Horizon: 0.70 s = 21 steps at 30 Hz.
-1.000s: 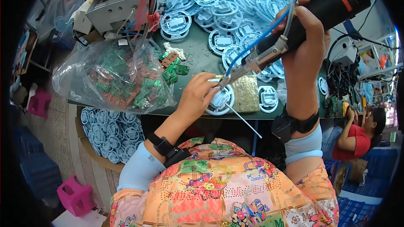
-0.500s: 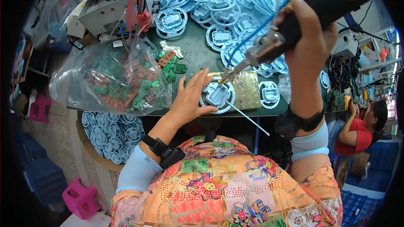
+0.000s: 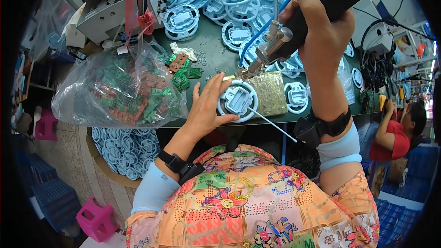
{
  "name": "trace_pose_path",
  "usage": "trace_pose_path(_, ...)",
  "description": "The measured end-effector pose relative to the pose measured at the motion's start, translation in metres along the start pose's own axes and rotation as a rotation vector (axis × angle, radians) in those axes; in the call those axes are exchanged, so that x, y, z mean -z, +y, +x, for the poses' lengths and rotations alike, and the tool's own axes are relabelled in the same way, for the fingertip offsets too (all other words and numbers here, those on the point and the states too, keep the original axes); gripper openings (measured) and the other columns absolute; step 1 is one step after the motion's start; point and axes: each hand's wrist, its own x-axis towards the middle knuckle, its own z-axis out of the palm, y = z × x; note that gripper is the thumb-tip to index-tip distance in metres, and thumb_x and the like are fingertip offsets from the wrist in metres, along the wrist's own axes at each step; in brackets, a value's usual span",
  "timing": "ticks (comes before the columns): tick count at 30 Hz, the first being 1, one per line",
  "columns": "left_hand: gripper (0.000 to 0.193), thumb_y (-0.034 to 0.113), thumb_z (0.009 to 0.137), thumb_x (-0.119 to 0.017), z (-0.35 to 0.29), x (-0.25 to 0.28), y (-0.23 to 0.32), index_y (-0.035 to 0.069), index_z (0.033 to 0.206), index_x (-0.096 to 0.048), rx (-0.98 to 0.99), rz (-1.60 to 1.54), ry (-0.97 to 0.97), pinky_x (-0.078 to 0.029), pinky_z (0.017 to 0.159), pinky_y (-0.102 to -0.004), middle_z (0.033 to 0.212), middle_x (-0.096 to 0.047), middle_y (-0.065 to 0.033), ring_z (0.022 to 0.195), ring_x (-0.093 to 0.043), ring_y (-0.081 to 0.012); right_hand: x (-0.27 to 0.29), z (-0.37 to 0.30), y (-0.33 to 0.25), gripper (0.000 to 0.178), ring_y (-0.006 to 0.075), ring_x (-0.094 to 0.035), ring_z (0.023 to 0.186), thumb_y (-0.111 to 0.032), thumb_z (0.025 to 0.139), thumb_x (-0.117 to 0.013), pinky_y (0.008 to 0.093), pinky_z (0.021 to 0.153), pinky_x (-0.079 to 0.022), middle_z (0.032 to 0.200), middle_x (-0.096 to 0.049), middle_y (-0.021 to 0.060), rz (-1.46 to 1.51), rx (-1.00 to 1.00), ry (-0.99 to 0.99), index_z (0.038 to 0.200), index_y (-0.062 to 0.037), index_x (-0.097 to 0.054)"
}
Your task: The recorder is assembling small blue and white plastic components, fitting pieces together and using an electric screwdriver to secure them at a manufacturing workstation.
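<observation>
My left hand [image 3: 207, 105] grips a light blue plastic ring part [image 3: 238, 101] from its left side, thumb at the lower edge and fingers along the upper left. A raised rectangular housing fills the ring's middle, and a thin pale rod [image 3: 274, 125] sticks out toward the lower right. Above it, my right hand [image 3: 327, 30] is wrapped round a black powered screwdriver [image 3: 342, 0] with a metal nose and a blue hose [image 3: 264, 30]. Its tip is close to the ring's upper rim; whether it touches cannot be made out. A yellowish block [image 3: 266, 94] lies beside and partly behind the ring.
Many similar ring parts [image 3: 239, 34] are heaped at the back, and one [image 3: 296, 97] lies right of the block. A clear bag [image 3: 69, 96] of green and brown circuit boards lies left. Loose screws [image 3: 209, 55] dot the green table. A box of blue parts [image 3: 124, 149] stands below.
The screwdriver's tip has gone from the housing's upper part to the ring's upper rim, and my right hand has shifted slightly left. My left hand keeps its hold on the ring part.
</observation>
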Motion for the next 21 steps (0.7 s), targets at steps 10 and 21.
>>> trace_pose_path(10, 0.122, 0.037, 0.064, -0.090, -0.002, -0.004, 0.000, 0.007, 0.156, -0.016, -0.005, 0.024, 0.029, -0.011, 0.117, -0.0601, 0.148, -0.049, -0.0108, 0.145, -0.033, -0.0304, 0.017, -0.006, 0.015, 0.017, 0.0184, -0.064, 0.059, -0.004, 0.087, -0.064, 0.0294, 0.059, -0.053, 0.072, -0.064, 0.0120, 0.028, 0.134, -0.085, 0.101, 0.0035, -0.057)
trace_pose_path(21, 0.123, 0.042, 0.063, -0.090, -0.007, -0.015, 0.002, 0.003, 0.154, -0.018, 0.035, -0.082, 0.215, -0.011, 0.117, -0.0571, 0.146, -0.045, -0.0220, 0.140, -0.039, -0.0337, -0.025, -0.016, -0.050, 0.013, 0.0148, -0.062, 0.056, -0.004, 0.087, -0.064, 0.0277, 0.052, -0.051, 0.069, -0.061, 0.0075, 0.049, -0.020, -0.178, 0.093, 0.0037, -0.056)
